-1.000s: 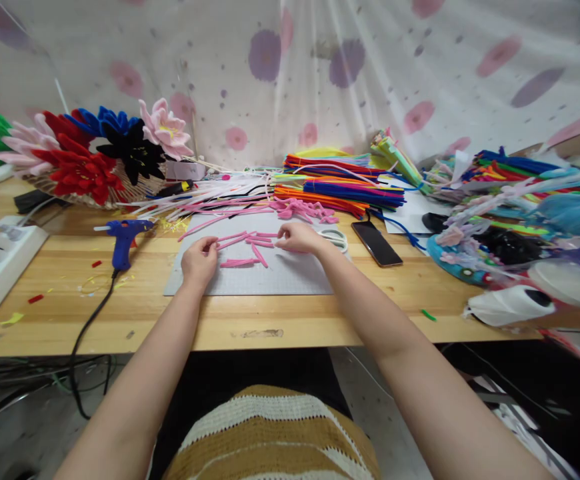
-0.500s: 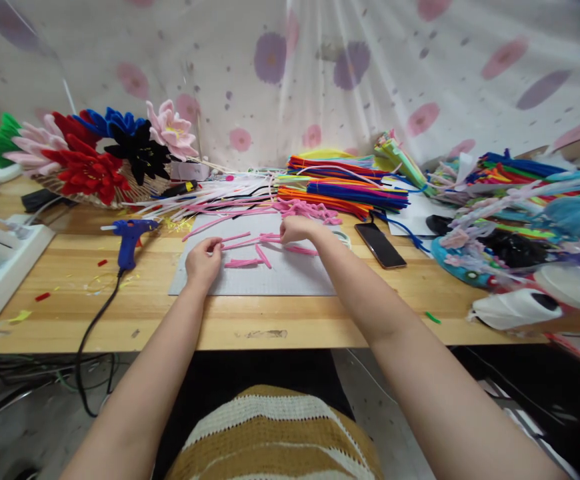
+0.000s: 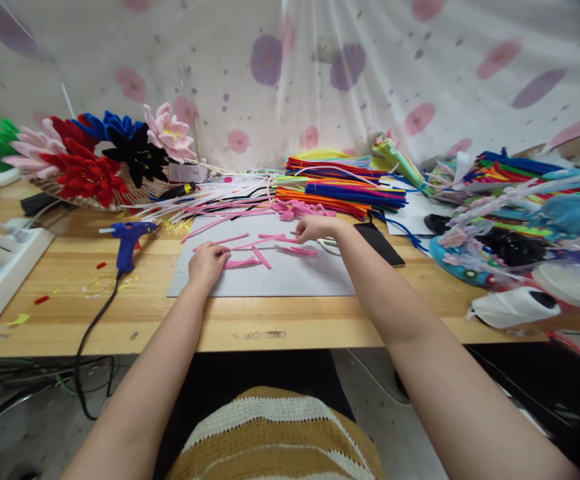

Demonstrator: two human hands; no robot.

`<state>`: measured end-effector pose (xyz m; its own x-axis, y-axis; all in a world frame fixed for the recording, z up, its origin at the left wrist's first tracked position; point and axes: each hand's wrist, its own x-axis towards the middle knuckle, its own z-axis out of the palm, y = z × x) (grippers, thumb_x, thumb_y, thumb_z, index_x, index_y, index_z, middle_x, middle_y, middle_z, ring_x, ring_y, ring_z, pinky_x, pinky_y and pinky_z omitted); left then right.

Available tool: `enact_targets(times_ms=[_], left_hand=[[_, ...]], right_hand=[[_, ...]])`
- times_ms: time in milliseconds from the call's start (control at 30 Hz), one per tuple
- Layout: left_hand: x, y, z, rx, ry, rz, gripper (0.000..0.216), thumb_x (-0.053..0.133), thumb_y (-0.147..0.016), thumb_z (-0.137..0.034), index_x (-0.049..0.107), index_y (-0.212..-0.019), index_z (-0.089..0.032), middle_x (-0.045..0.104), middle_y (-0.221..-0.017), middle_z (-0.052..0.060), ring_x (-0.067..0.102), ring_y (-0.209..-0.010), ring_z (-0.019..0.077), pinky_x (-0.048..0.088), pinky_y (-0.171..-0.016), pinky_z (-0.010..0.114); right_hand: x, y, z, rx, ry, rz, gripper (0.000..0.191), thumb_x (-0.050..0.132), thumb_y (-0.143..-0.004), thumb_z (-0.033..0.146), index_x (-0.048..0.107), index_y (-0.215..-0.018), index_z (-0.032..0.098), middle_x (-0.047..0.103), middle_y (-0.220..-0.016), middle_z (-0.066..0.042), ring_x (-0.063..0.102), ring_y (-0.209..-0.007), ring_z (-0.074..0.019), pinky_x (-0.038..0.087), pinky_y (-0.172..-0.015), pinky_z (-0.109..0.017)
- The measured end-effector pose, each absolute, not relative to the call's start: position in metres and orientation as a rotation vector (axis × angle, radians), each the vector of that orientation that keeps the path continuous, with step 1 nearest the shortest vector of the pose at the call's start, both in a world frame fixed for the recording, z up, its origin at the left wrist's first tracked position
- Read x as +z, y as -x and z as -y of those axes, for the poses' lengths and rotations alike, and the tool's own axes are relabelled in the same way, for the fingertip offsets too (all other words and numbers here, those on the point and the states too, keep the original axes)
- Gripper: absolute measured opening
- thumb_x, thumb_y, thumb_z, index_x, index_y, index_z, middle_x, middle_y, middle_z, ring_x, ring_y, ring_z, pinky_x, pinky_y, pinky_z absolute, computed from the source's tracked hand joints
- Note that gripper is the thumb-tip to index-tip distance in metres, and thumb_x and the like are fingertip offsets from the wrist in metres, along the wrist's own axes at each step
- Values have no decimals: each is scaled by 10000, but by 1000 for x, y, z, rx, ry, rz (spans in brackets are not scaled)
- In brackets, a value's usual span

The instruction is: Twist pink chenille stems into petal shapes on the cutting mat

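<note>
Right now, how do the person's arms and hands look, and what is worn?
The left arm and right arm are bare in view: no sleeves or watch show. The left hand and right hand wear no gloves; rings would be too small to tell. Also worn is a knitted garment with mustard-brown and white stripes.

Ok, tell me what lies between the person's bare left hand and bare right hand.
In the head view, several thin fuzzy pink strips lie between the left hand and right hand, on the flat grey mat.
</note>
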<state>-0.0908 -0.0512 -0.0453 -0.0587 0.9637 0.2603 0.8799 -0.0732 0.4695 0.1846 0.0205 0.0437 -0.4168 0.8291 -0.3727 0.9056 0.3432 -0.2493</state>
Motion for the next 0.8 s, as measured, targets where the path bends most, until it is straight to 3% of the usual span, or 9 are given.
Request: enact_targets(times_ms=[267, 400, 600, 800], left_hand=[[-37, 87, 45, 617, -1944, -2149, 218, 538, -756, -413, 629, -908, -287, 609, -842, -1, 556, -796, 174, 315, -561, 268], [-37, 85, 42, 568, -1920, -2161, 180, 528, -762, -410, 624, -838, -279, 622, -819, -9, 559, -761, 172, 295, -542, 266], [-39, 86, 43, 570, -1932, -2186, 184, 501, -786, -374, 619, -815, -235, 634, -882, 27, 561, -791, 186, 326, -578, 267], [-38, 84, 41, 633, -2004, -2140, 254, 538, -763, -417, 613, -958, -273, 599, -908, 21, 556, -790, 176, 315, -568, 260]], right_hand=[[37, -206, -18, -600, -1553, -2374, 238, 573, -674, 286, 663, -866, 179, 661, -847, -34, 577, -782, -160, 389, -631, -228], [36, -198, -11, -415, -1628, -2237, 272, 590, -652, 232, 681, -897, 159, 668, -892, -74, 592, -800, -195, 407, -660, -266], [32, -195, -9, -395, -1655, -2208, 365, 600, -632, 194, 632, -994, 159, 654, -956, -87, 593, -806, -207, 409, -632, -266], [27, -179, -17, -456, -1815, -2637, 516, 593, -659, 203, 500, -1166, 174, 601, -1086, -76, 571, -888, -170, 418, -693, -241]])
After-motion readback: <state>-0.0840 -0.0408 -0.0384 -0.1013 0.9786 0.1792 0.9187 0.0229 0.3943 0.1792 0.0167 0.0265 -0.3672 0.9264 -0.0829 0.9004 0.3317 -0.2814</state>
